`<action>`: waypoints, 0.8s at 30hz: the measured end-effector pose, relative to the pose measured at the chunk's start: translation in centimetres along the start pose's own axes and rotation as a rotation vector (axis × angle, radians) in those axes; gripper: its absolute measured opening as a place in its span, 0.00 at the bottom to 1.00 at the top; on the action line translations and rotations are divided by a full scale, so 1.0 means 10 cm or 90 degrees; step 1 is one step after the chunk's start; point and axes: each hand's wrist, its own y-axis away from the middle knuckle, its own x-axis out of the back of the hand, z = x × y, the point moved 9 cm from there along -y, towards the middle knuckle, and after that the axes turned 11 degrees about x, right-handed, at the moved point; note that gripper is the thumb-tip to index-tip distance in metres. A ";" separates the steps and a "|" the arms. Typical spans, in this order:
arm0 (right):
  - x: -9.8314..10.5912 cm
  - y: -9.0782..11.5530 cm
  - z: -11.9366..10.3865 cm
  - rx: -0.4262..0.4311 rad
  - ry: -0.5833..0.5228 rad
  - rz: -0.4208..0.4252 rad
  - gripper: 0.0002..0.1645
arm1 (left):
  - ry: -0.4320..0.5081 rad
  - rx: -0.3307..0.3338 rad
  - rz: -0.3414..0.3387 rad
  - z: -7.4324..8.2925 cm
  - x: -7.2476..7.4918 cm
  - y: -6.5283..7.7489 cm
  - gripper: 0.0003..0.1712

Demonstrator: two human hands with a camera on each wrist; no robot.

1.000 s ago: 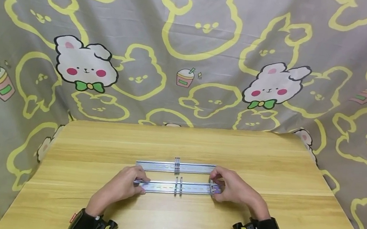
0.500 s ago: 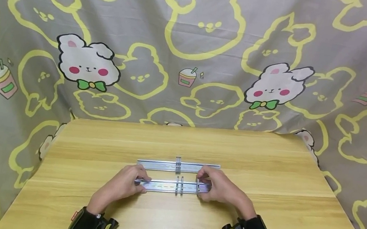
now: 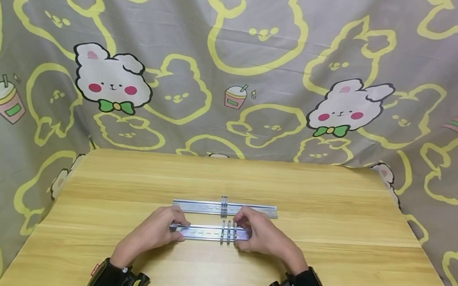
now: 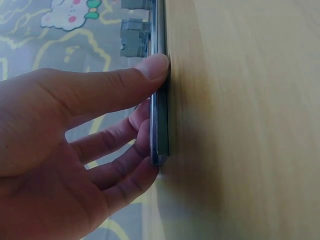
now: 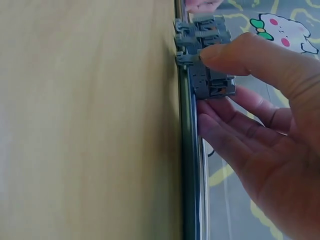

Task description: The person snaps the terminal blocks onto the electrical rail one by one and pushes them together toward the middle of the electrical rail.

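Observation:
A slotted metal DIN rail (image 3: 201, 232) lies across the near part of the table, with three slim grey terminal blocks on it, right of its middle. My left hand (image 3: 159, 225) holds the rail's left end, thumb on the near edge and fingers on the far edge, as the left wrist view shows. My right hand (image 3: 262, 234) pinches the rightmost terminal block (image 5: 202, 82) between thumb and fingers. The other two terminal blocks (image 3: 226, 233) stand just left of it. In the right wrist view, the rail's right part (image 5: 190, 175) runs on past my fingers.
Behind it lies a second DIN rail (image 3: 199, 206), parallel, with several terminal blocks (image 3: 224, 206) clustered at its middle. Both rest on a wood-grain table (image 3: 211, 276). A patterned grey curtain (image 3: 186, 74) hangs around the table's back and sides.
My right hand has moved left along the near rail with its terminal block, narrowing the gap to the other two. My left hand keeps its hold on the rail's left end.

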 end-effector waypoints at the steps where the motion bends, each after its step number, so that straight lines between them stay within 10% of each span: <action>1: -0.01 -0.01 0.00 -0.002 -0.001 0.001 0.31 | 0.000 0.001 -0.001 0.00 0.00 0.00 0.17; 24: -0.13 -0.14 -0.10 0.005 0.018 0.005 0.33 | 0.006 0.003 -0.002 0.00 0.01 0.00 0.17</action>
